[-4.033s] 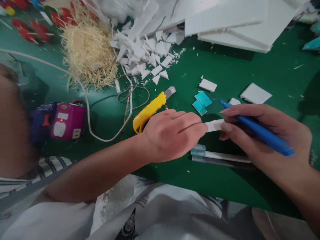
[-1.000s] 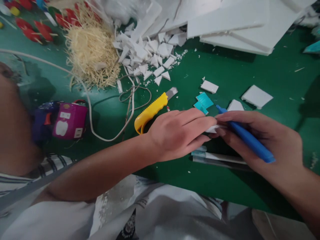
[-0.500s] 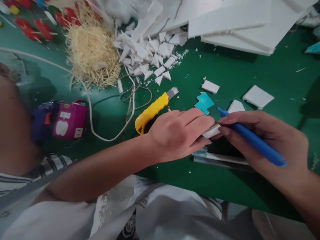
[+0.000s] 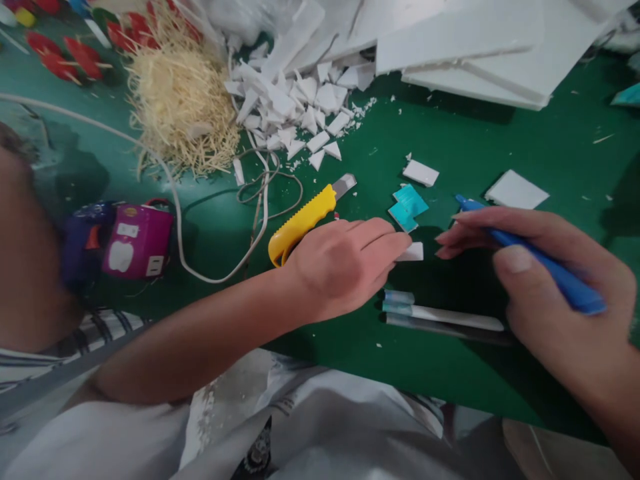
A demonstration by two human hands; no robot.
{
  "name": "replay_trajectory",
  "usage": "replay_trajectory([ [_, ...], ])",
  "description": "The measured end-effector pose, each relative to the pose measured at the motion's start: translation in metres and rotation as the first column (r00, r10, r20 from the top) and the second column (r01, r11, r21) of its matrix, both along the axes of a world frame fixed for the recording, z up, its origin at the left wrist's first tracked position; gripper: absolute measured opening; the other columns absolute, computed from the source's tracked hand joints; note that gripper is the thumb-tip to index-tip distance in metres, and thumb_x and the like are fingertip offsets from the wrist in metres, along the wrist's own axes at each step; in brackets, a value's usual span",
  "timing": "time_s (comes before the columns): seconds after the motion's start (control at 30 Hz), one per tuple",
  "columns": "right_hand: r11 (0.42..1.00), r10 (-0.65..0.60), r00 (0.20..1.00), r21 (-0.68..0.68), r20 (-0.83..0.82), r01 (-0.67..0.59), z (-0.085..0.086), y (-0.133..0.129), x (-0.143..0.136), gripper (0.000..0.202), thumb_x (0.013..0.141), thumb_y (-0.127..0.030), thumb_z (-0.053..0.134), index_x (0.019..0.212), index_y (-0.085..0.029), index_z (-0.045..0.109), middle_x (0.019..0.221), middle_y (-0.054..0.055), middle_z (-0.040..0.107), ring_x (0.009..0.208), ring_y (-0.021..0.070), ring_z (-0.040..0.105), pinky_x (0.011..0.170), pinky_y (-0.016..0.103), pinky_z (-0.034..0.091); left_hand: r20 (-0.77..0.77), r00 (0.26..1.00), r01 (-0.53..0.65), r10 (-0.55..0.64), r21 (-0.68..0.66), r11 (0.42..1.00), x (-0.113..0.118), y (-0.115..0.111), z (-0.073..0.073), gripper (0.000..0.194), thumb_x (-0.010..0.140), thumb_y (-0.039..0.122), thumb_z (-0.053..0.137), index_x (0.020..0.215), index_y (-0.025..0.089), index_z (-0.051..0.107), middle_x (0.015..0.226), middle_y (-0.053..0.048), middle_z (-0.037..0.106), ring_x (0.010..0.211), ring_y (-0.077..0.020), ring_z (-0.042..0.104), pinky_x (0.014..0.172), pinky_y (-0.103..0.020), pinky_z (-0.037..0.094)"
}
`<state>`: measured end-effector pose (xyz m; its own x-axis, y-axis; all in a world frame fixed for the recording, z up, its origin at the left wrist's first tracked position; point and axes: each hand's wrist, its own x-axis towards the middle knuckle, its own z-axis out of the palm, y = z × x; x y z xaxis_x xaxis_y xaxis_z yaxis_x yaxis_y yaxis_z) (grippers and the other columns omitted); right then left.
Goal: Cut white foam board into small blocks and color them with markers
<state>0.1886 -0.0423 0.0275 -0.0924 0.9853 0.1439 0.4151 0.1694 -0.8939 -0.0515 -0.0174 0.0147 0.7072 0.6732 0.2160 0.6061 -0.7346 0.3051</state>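
My left hand (image 4: pixel 345 263) is closed over a small white foam piece (image 4: pixel 413 251), whose right end sticks out past my fingertips. My right hand (image 4: pixel 555 260) is apart from it, to the right. It holds a slim blue pointed tool (image 4: pixel 555 270) between thumb and fingers; its exact kind is unclear. Two overlapping teal-coloured pieces (image 4: pixel 409 205) lie just beyond my left fingertips. A yellow cutter knife (image 4: pixel 303 223) with its blade out lies beside my left hand. Nearer me is a white marker (image 4: pixel 450 316) with a teal end.
Foam scraps (image 4: pixel 310 107) are heaped at the back, with large white foam sheets (image 4: pixel 465 47) to their right. A pile of thin wooden sticks (image 4: pixel 183 107), a white cable (image 4: pixel 173 180) and a magenta box (image 4: pixel 140 240) occupy the left. Loose foam blocks (image 4: pixel 517 189) lie at right.
My right hand has moved right, away from the foam piece, with the blue tool still in it. The left hand has drawn slightly left with the foam piece.
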Motion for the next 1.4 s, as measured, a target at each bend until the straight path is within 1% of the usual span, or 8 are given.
replay_trajectory([
  [0.1,1.0,0.008,0.996,-0.007,-0.094,-0.008,0.003,0.001,0.0,0.025,0.106,-0.044,0.062,0.113,-0.037,0.085,0.098,0.0,0.082,0.077,0.0154,0.074,0.076,0.032,0.064,-0.048,0.999,0.008,-0.007,0.024,1.0,-0.002,0.0,0.001,0.032,0.106,0.016,0.046,0.125,0.019,0.071,0.118,-0.006,0.08,0.097,-0.0185,0.077,0.079,-0.03,0.06],
  [0.27,0.988,0.004,0.99,-0.151,-0.144,-0.026,0.005,0.002,0.003,0.012,0.1,-0.038,0.071,0.103,-0.034,0.083,0.091,0.0,0.083,0.067,0.0191,0.077,0.064,0.035,0.066,-0.053,0.998,-0.041,0.043,0.026,0.999,-0.003,-0.001,0.004,0.026,0.105,0.02,0.053,0.122,0.017,0.072,0.114,-0.006,0.077,0.091,-0.0182,0.074,0.074,-0.028,0.057],
  [0.37,0.987,-0.036,0.993,-0.16,-0.112,0.018,0.005,0.004,0.002,0.002,0.093,-0.036,0.08,0.092,-0.034,0.081,0.08,-0.001,0.081,0.061,0.0199,0.076,0.059,0.033,0.066,-0.067,0.996,-0.066,0.065,-0.004,0.998,-0.004,0.0,0.003,0.019,0.106,0.026,0.059,0.11,0.017,0.075,0.106,-0.005,0.075,0.086,-0.0174,0.073,0.068,-0.028,0.053],
  [0.43,0.98,-0.092,0.995,-0.182,-0.047,0.082,0.006,0.007,0.0,0.011,0.084,-0.036,0.089,0.084,-0.033,0.079,0.072,-0.003,0.078,0.053,0.0185,0.073,0.051,0.03,0.062,-0.065,0.995,-0.07,0.069,-0.016,0.997,-0.004,0.001,0.002,0.018,0.106,0.027,0.059,0.105,0.018,0.076,0.102,-0.004,0.074,0.083,-0.0154,0.072,0.066,-0.027,0.05],
  [0.5,0.974,-0.113,0.993,-0.202,-0.026,0.105,0.007,0.009,-0.003,0.013,0.081,-0.037,0.091,0.082,-0.033,0.078,0.069,-0.004,0.077,0.05,0.0177,0.072,0.048,0.029,0.06,-0.067,0.994,-0.083,0.082,-0.023,0.996,-0.003,0.001,0.001,0.018,0.107,0.025,0.059,0.104,0.019,0.076,0.101,-0.003,0.073,0.081,-0.0139,0.07,0.065,-0.026,0.048],
  [0.67,0.974,-0.071,0.997,-0.216,-0.02,0.065,0.004,0.01,-0.004,0.011,0.084,-0.034,0.087,0.081,-0.034,0.077,0.071,-0.005,0.078,0.052,0.0182,0.073,0.05,0.029,0.062,-0.065,0.988,-0.146,0.141,-0.078,0.986,-0.001,0.0,-0.001,0.018,0.104,0.034,0.065,0.112,0.02,0.074,0.106,-0.003,0.074,0.084,-0.016,0.073,0.064,-0.026,0.05],
  [1.07,0.976,-0.079,0.997,-0.203,0.023,0.082,0.004,0.009,-0.006,0.02,0.086,-0.044,0.087,0.077,-0.03,0.076,0.064,-0.003,0.075,0.049,0.0166,0.07,0.047,0.029,0.06,-0.028,0.99,-0.141,0.139,-0.122,0.982,-0.002,0.004,-0.005,0.016,0.106,0.029,0.063,0.104,0.019,0.076,0.104,-0.004,0.074,0.085,-0.0162,0.075,0.066,-0.026,0.052],
  [1.4,0.989,-0.061,0.987,-0.125,0.151,0.081,-0.002,0.007,-0.001,0.008,0.089,-0.037,0.086,0.084,-0.034,0.081,0.067,-0.004,0.073,0.053,0.0176,0.069,0.051,0.033,0.057,-0.035,0.991,-0.131,0.129,-0.062,0.99,-0.002,0.003,-0.005,0.018,0.108,0.028,0.06,0.102,0.018,0.074,0.102,-0.003,0.073,0.083,-0.0152,0.073,0.065,-0.026,0.05],
])
